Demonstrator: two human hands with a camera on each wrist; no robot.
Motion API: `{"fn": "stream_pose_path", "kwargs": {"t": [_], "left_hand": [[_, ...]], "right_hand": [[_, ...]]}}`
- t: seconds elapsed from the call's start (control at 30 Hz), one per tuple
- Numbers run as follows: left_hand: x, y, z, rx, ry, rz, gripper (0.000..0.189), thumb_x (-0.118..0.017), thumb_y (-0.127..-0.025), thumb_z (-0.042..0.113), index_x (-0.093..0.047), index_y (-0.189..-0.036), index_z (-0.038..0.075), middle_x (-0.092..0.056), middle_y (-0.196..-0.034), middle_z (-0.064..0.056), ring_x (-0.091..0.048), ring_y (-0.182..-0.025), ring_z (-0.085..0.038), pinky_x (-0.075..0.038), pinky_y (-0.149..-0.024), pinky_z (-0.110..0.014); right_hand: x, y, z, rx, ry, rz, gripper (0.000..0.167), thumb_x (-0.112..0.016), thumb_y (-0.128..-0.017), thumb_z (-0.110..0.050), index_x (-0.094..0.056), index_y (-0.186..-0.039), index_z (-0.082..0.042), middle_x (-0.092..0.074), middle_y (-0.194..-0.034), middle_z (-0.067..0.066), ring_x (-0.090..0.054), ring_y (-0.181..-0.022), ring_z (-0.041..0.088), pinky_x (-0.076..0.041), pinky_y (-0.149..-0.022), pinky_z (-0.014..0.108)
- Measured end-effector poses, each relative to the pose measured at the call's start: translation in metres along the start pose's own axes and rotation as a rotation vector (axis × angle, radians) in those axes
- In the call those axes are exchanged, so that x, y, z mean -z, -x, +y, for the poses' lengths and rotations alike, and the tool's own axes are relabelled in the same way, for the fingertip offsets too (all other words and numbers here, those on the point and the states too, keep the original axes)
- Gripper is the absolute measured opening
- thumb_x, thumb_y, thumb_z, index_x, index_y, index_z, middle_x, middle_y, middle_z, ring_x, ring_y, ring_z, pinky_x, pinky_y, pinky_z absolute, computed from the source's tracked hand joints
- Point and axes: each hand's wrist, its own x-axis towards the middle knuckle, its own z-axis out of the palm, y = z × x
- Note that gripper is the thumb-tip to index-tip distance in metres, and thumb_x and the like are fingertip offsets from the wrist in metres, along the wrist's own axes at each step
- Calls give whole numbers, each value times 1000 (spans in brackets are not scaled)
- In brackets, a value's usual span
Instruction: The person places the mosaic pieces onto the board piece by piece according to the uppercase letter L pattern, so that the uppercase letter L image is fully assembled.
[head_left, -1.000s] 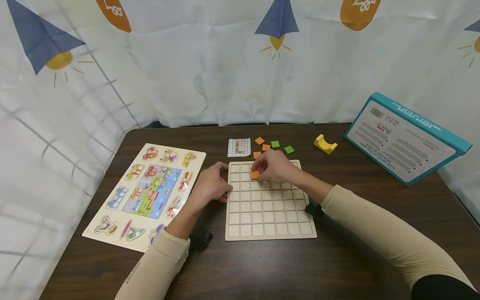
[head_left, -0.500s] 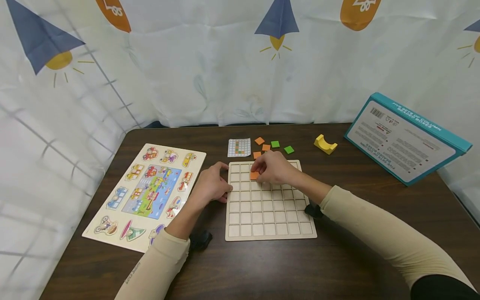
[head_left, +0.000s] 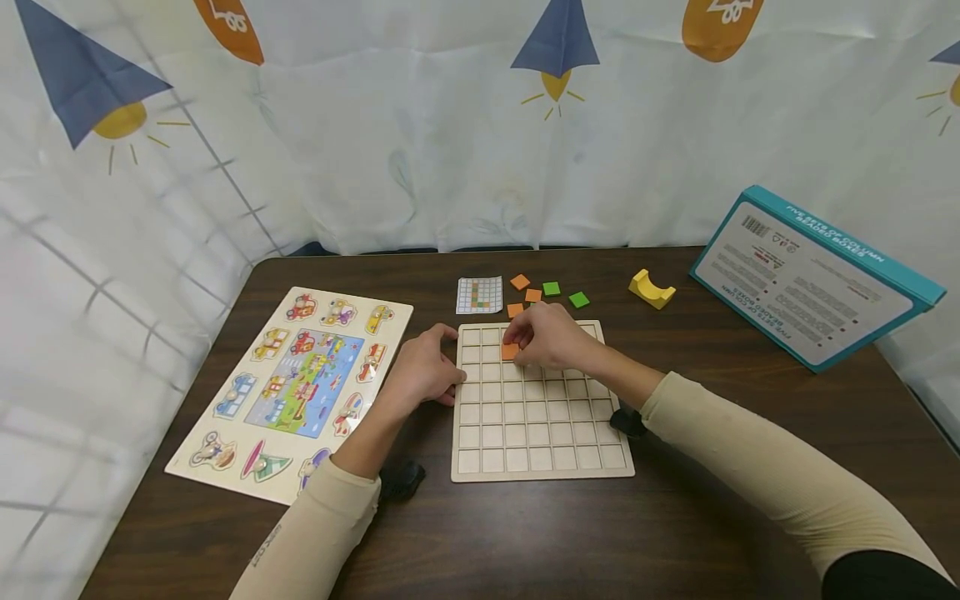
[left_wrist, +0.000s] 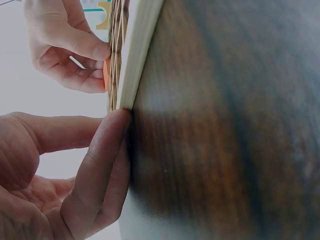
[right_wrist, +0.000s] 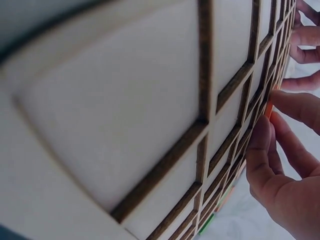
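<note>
A square wooden grid board (head_left: 513, 436) lies on the table, its cells edged by raised strips. My right hand (head_left: 552, 335) is over its upper part and pinches an orange square tile (head_left: 510, 352) between thumb and fingers. In the right wrist view, the orange tile (right_wrist: 269, 108) shows as a thin edge against the grid. At the board's left edge, my left hand (head_left: 426, 367) holds the rim with bent fingers; the left wrist view shows fingertips (left_wrist: 121, 120) against that edge. Several orange tiles (head_left: 519, 282) and green tiles (head_left: 578, 299) lie behind the board, some partly hidden by my right hand.
A small printed pattern card (head_left: 479, 295) lies behind the board. To the left is a vehicle picture puzzle (head_left: 300, 383), partly under my left forearm. A yellow curved block (head_left: 651, 289) and a teal box (head_left: 810, 283) stand at the back right. A curtain hangs beyond the table.
</note>
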Motion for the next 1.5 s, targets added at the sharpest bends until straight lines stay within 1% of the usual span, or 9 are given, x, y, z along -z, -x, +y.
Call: {"fn": "stream_pose_path", "kwargs": {"t": [0.37,0.8,1.13,1.37,1.5], "left_hand": [[0,-1,0,12,2,-3,63,-73,-88,-1,-49,-146,6,-72,-86,-16,-70,-55,-19,-65,-52,-34],[0,0,0,6,6,-3,64,-73,-88,-2,-49,-147,5,-72,-85,-16,-71,-55,-19,-65,-52,-34],[0,-1,0,3,1,-3,63,-73,-88,-1,-49,-146,5,-72,-84,-16,-70,-54,-18,-64,-52,-34],[0,-1,0,4,0,-2,63,-73,-88,-1,-49,-147,5,-72,-85,-16,-70,-55,-19,-65,-52,-34],[0,-1,0,10,7,-1,64,-73,-88,-2,-49,-147,6,-72,-86,-16,-70,-55,-19,-65,-52,-34]], "right_hand": [[1,3,-1,4,-14,-11,26,-85,-79,-5,-80,-104,-11,-73,-92,2,-65,-85,14,-58,-76,28],[1,3,0,21,-8,-4,25,-84,-80,-4,-80,-104,-10,-74,-93,3,-66,-86,15,-59,-76,28],[4,5,4,44,-55,4,23,-82,-82,-4,-79,-105,-8,-74,-94,5,-68,-85,15,-60,-76,29],[8,4,6,33,-73,2,22,-82,-83,-6,-79,-105,-9,-75,-95,5,-68,-86,16,-60,-78,29],[9,3,8,33,-78,4,22,-82,-83,-6,-79,-104,-9,-75,-95,3,-68,-85,15,-59,-77,29]]}}
